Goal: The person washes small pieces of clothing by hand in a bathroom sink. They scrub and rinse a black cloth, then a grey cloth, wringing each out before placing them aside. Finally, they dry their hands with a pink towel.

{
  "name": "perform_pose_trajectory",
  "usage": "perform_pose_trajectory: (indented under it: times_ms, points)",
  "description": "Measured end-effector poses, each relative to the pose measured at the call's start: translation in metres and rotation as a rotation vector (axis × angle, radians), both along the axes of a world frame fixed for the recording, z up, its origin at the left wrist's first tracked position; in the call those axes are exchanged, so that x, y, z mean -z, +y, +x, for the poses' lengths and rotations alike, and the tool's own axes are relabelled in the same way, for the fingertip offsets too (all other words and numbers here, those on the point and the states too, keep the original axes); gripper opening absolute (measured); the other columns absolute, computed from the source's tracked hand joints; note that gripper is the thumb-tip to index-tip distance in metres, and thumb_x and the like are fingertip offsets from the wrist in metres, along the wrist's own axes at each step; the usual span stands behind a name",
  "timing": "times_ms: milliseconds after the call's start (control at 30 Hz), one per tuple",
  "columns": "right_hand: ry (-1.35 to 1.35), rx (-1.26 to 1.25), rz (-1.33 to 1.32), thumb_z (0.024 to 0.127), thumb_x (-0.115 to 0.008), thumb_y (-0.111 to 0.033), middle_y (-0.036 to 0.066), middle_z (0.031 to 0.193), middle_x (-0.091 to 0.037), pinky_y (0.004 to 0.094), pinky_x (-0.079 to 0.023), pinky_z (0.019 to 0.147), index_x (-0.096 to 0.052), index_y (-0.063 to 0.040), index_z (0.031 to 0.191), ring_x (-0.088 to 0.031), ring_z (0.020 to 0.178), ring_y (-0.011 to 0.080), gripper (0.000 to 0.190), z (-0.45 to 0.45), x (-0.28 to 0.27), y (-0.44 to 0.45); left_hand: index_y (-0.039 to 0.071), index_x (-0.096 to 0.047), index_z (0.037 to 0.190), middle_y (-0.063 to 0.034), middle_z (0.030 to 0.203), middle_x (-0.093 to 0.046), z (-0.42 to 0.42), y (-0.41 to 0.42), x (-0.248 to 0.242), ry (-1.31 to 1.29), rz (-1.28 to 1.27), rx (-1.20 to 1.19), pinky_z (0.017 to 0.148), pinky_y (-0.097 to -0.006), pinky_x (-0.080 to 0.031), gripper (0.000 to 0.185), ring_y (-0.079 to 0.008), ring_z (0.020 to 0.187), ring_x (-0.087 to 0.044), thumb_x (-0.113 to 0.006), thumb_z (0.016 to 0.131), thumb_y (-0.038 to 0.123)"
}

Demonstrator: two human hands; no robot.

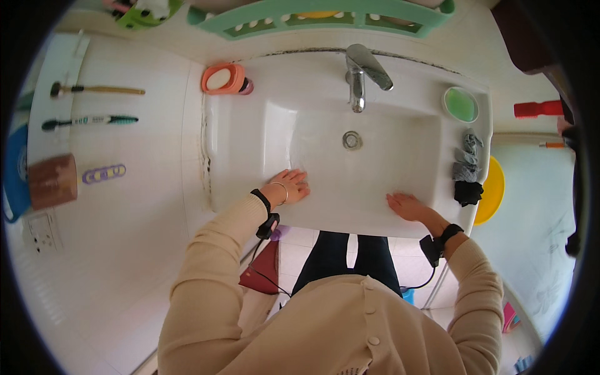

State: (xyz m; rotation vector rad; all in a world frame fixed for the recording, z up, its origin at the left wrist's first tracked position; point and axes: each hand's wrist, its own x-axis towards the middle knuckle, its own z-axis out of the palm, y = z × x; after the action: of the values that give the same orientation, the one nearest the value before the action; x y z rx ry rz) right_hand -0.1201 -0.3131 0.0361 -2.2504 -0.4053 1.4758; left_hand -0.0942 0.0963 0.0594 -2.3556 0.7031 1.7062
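My left hand (289, 185) lies at the near left of a white washbasin (323, 211), fingers spread and holding nothing. Across from it, my right hand (405, 206) is over the near right of the basin, also without anything in it; its fingers are extended. A metal drain (352, 140) sits in the basin floor beyond both hands. Above the drain stands a chrome faucet (358, 91), its lever (372, 65) angled to the right. On the basin's right ledge, nearest my right hand, rest a bunched black cloth item (468, 193) and crumpled grey cloth items (468, 154).
A coral soap dish (234, 86) holding white soap (218, 79) occupies the far left corner. Green soap in a dish (460, 104) sits at far right. A green shelf (323, 21) hangs behind the faucet. Toothbrushes (91, 120) and a brown cup (54, 180) are on the left wall.
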Motion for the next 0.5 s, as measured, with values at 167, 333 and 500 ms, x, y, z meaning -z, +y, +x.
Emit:
perform_pose_trajectory:
  times_ms: [167,333,500]
  points:
    - [-0.569,-0.518,-0.356,0.094,-0.035,-0.04,0.013,0.146,-0.035,0.0538,-0.016,0.111,-0.048,-0.018,0.133,-0.025,0.137,0.0327,0.047,0.043,-0.029,0.001,0.026,-0.018,0.149,-0.006,0.157,-0.009,0.091,0.036,0.008,-0.6,0.276,0.487,0.114,-0.0489,0.0,0.08,-0.0274,0.144,-0.004,-0.036,0.085,0.069]
    - [-0.574,-0.374,-0.353,0.094,-0.037,-0.038,0.008,0.146,-0.034,0.0535,-0.012,0.112,-0.05,-0.017,0.131,-0.023,0.138,0.03,0.044,0.032,-0.025,0.005,0.017,-0.037,0.141,-0.011,0.151,-0.025,0.079,0.035,0.013,-0.586,0.037,0.457,0.113,-0.0447,-0.011,0.068,-0.0269,0.139,-0.019,-0.038,0.088,0.06]
    - [-0.125,-0.12,-0.216,0.096,-0.025,-0.042,0.012,0.143,-0.039,0.059,-0.016,0.109,-0.045,-0.017,0.134,-0.032,0.134,0.0327,0.05,-0.003,-0.033,0.011,0.008,-0.03,0.144,-0.0149,0.149,-0.03,-0.015,0.027,-0.01,-0.034,-0.159,-0.025,0.113,-0.0406,-0.018,0.059,-0.0274,0.138,-0.027,-0.02,0.098,0.044]
